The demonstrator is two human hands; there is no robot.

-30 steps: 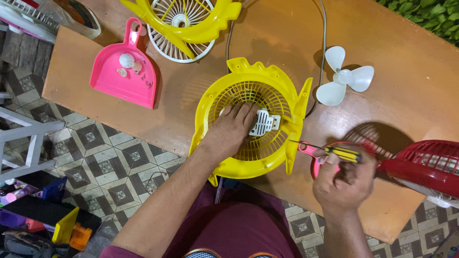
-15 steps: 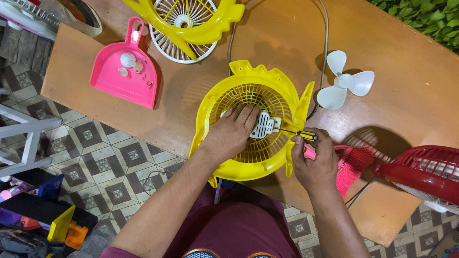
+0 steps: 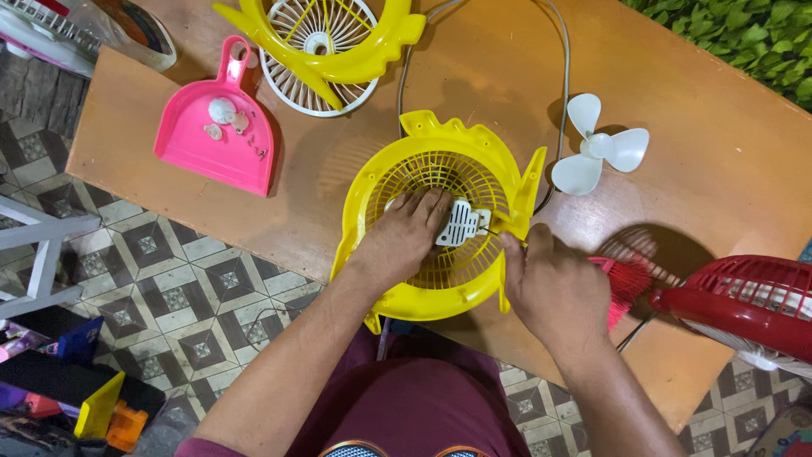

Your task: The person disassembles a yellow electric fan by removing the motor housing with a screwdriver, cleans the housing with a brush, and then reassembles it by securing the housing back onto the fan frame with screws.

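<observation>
A round yellow fan housing (image 3: 440, 135) with a grille lies on the wooden table (image 3: 710, 135). My left hand (image 3: 406, 233) presses down inside the grille, fingers against the white motor block (image 3: 463, 222) at its centre. My right hand (image 3: 550, 283) is closed around a screwdriver at the housing's right rim; only its thin metal tip (image 3: 493, 232) shows, pointing at the motor block. The handle is hidden in my fist.
A pink dustpan (image 3: 216, 135) holding small parts lies at the left. A second yellow grille frame (image 3: 326, 38) sits at the back. A white fan blade (image 3: 600, 148) and a grey cord (image 3: 565, 76) lie right of the housing. A red fan (image 3: 753, 305) stands at the right edge.
My right hand has carried the screwdriver leftward from beside the red fan to the housing's right rim, its tip now at the motor block. My left hand stays inside the grille.
</observation>
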